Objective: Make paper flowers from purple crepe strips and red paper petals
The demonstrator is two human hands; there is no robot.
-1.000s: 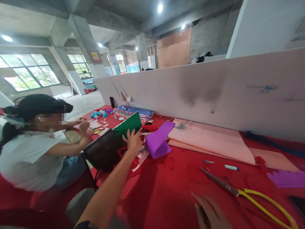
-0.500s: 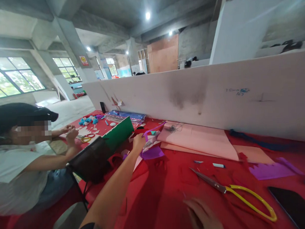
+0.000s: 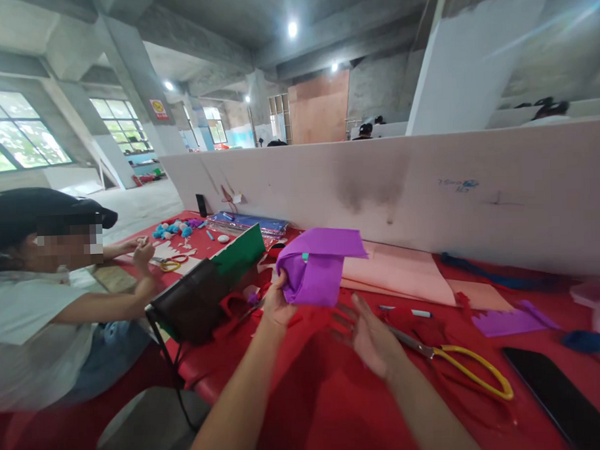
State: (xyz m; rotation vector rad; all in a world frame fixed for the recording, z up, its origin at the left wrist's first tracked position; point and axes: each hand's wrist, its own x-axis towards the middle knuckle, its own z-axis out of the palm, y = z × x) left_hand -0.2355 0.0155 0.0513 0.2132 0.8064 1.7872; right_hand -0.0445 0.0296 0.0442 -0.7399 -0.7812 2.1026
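room: bare concrete hall, ceiling lamps on, big windows far left. A long white partition (image 3: 426, 188) runs along the back edge of the table.
surface: table under a red cloth (image 3: 346, 407), littered with cut red scraps.
left hand: left hand (image 3: 276, 304) is raised above the cloth, fingers pinched shut on the lower left edge of the purple sheet.
purple sheet: purple sheet (image 3: 316, 267) is lifted off the table, folded over itself, top flap sticking out flat to the right. Small teal mark near the fold.
right hand: right hand (image 3: 370, 337) is spread wide, palm toward the sheet, fingers splayed, holding nothing. Just below and right of the sheet, not touching it. Motion blur on the fingers.
scissors: yellow-handled scissors (image 3: 457, 364) lie flat on the cloth just right of the right hand; blades point toward it, partly hidden behind it.
pink sheets: pink sheets (image 3: 400, 277) lie stacked flat behind the purple sheet, against the partition.
purple offcut: purple offcut (image 3: 510, 322) lies flat on the cloth, well right of the hands.
phone: dark phone (image 3: 556, 393) lies screen up at the lower right.
green sheet: green sheet (image 3: 242, 250) is propped at a tilt left of the left hand, over a dark bag (image 3: 194, 301).
co-worker: person in a black cap (image 3: 38, 211) sits at the left, both hands at small pieces on the far end of the table.
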